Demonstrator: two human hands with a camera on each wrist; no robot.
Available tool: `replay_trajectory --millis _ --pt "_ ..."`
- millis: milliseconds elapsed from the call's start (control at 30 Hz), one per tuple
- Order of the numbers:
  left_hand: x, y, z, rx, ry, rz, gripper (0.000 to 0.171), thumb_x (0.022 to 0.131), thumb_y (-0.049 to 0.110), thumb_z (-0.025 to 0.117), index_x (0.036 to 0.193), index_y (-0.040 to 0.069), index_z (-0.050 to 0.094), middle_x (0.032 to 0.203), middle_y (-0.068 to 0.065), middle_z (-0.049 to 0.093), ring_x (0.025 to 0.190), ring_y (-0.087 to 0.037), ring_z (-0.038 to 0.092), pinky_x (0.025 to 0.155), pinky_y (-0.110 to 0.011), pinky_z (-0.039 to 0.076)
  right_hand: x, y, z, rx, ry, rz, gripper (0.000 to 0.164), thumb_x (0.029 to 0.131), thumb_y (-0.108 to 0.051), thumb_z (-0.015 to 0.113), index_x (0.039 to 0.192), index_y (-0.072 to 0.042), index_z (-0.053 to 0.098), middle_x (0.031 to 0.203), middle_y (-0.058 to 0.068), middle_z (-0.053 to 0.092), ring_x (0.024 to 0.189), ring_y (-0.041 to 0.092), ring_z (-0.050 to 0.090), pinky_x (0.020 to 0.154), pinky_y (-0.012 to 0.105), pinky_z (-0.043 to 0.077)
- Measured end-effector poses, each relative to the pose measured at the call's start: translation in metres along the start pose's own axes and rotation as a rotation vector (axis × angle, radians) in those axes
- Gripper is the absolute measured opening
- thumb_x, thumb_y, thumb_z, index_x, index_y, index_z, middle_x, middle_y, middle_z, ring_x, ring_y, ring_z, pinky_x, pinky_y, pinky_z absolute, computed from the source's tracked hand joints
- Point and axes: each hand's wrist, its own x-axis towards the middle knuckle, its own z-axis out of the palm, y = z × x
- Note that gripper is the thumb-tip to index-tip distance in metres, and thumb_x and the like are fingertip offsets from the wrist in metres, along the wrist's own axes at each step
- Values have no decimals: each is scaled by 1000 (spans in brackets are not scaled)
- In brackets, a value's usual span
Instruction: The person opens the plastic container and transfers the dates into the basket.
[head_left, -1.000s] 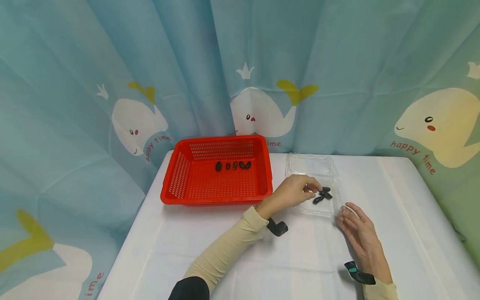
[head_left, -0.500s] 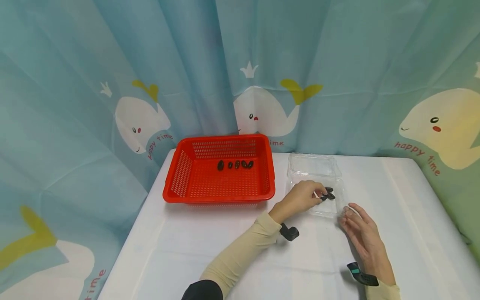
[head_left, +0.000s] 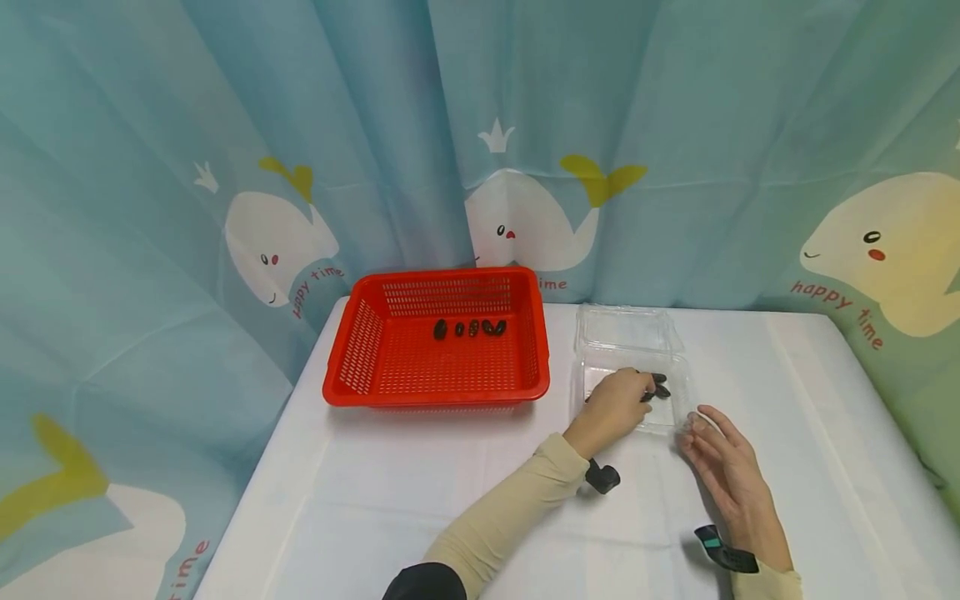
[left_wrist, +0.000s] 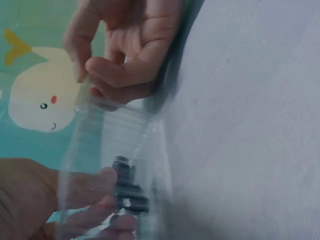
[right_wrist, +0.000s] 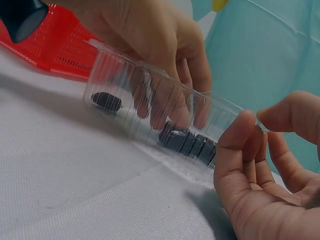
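Note:
A clear hinged plastic box (head_left: pixel 675 408) lies with its lid folded back, holding several dark oval date-like pieces (head_left: pixel 660 390). My left hand (head_left: pixel 615 408) reaches down into it. In the right wrist view its straight, spread fingers (right_wrist: pixel 159 112) meet the clustered pieces (right_wrist: pixel 187 142), while one separate piece (right_wrist: pixel 106 101) lies at the box's other end. My right hand (head_left: pixel 723 467) pinches the box's near right corner between thumb and forefinger. Through the plastic, the left wrist view shows blurred left fingertips (left_wrist: pixel 107 177) around the pieces (left_wrist: pixel 131 197).
A red perforated basket (head_left: pixel 450 398) stands left of the box, with a row of several dark oval pieces (head_left: pixel 441 329) inside. The box's raised lid (head_left: pixel 626 327) lies toward a blue whale-print curtain (head_left: pixel 675 167). A white cloth (head_left: pixel 375 500) covers the table.
My left hand has moved from above the pieces down and forward among them, its wrist shifting right and nearer. My right hand keeps its hold on the box corner.

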Motion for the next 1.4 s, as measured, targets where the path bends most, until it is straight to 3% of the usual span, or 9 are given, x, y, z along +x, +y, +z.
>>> replay_trajectory --millis 167,367,567,800,933,1133,1400 --pt "1 4 6 31 36 -53 20 92 28 79 112 23 77 104 8 73 95 -5 70 73 -17 52 -1 0 2 22 -18 -12 30 106 -1 52 128 -20 61 104 -5 69 92 7 71 85 21 60" --pt "6 4 10 37 79 -60 10 90 20 79 100 19 75 94 3 72 83 -8 69 62 -20 49 -1 -1 3 34 -23 -35 30 106 1 51 128 -18 62 103 -5 70 90 8 70 84 22 59" --pt "10 2 9 37 48 -59 9 88 11 74 94 17 75 89 3 72 76 -6 65 58 -20 45 -1 -1 4 18 -27 -34 30 106 0 52 128 -18 61 103 -5 70 91 7 71 84 21 59" --pt "14 4 3 26 2 -42 13 83 11 75 92 20 76 87 7 73 75 -4 63 59 -19 46 0 -3 3 28 -26 -26 29 106 -1 52 127 -19 61 104 -5 70 92 8 71 85 22 59" --pt "12 5 -1 -69 -22 -30 15 83 10 74 95 19 77 88 8 72 75 -2 61 62 -15 44 -2 -3 2 68 -52 -34 30 106 3 49 126 -16 62 103 -3 70 89 10 71 83 23 59" --pt "3 5 -14 -303 -32 -32 16 88 12 74 102 18 77 93 9 74 80 2 61 66 -9 38 -1 -1 1 78 -66 -38 30 107 3 47 125 -15 63 104 -3 71 89 10 71 82 23 60" --pt "-10 4 -27 -601 -21 -48 14 91 17 79 105 18 78 101 7 78 73 10 59 65 -7 42 0 0 0 67 -49 -20 30 107 0 49 126 -17 63 104 -4 71 91 10 71 83 23 59"
